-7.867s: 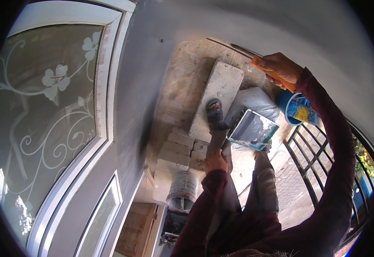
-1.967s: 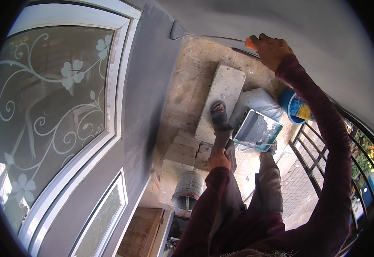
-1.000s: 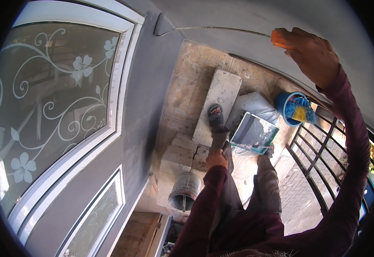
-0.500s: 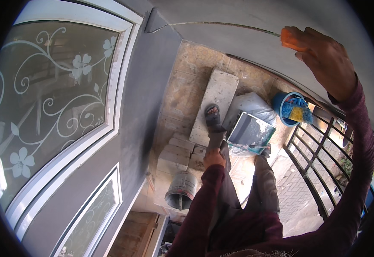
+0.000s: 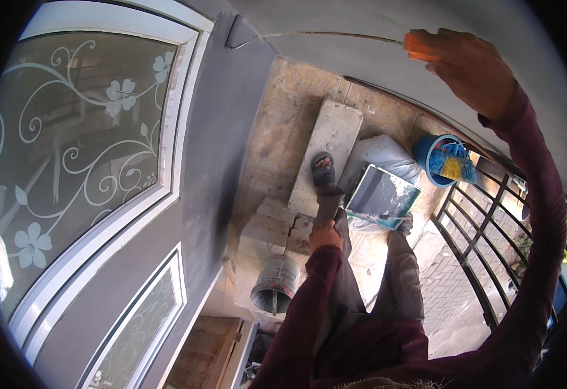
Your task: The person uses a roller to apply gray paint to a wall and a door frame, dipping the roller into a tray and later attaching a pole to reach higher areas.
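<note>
My right hand (image 5: 468,68) is closed around the orange handle of a paint roller (image 5: 416,47). Its long thin rod runs left to the roller head, which lies against the grey wall (image 5: 215,110) at the corner beside the window frame. My left hand (image 5: 325,237) rests on my left leg near the knee, fingers curled over the trouser cloth. Below stands a paint tray (image 5: 382,192) with dark grey paint and whitish crusts, on a pale plastic-covered bundle (image 5: 381,155). My left foot, in a dark sandal, is on a long whitish block (image 5: 335,136).
A blue bucket (image 5: 434,152) holding a blue and yellow brush stands by the black metal railing (image 5: 471,240). Near my left leg are pale blocks (image 5: 263,235) and a stained bucket (image 5: 277,279). A white-framed window (image 5: 89,123) with a floral pattern fills the left side.
My right hand has moved a little left and up with the paint roller. The roller head has shifted slightly right, near the corner. My left hand stays on my leg.
</note>
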`<act>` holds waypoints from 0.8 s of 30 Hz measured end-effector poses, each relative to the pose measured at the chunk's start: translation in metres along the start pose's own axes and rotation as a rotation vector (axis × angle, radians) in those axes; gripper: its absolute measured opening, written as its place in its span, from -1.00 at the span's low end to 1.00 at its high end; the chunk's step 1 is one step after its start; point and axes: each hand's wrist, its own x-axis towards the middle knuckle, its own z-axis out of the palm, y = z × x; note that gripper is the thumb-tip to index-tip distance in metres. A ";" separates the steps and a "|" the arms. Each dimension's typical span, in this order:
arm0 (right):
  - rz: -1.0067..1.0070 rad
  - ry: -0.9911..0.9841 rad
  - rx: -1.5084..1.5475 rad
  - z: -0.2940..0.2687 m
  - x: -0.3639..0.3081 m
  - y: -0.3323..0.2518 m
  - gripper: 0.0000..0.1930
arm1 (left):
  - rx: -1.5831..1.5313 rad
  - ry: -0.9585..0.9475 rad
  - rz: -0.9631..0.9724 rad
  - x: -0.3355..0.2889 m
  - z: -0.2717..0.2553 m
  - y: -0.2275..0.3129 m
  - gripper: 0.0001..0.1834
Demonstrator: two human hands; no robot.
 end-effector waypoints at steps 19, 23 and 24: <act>0.112 -0.049 0.247 0.022 0.021 0.008 -0.64 | -0.020 -0.025 -0.024 -0.003 -0.002 -0.001 -0.74; 0.276 -0.290 0.283 0.018 0.042 -0.012 -0.66 | -0.011 -0.044 -0.034 -0.006 -0.004 0.003 -0.74; 0.332 -0.347 0.286 0.015 0.045 -0.015 -0.68 | -0.008 -0.053 -0.042 -0.005 -0.007 0.005 -0.74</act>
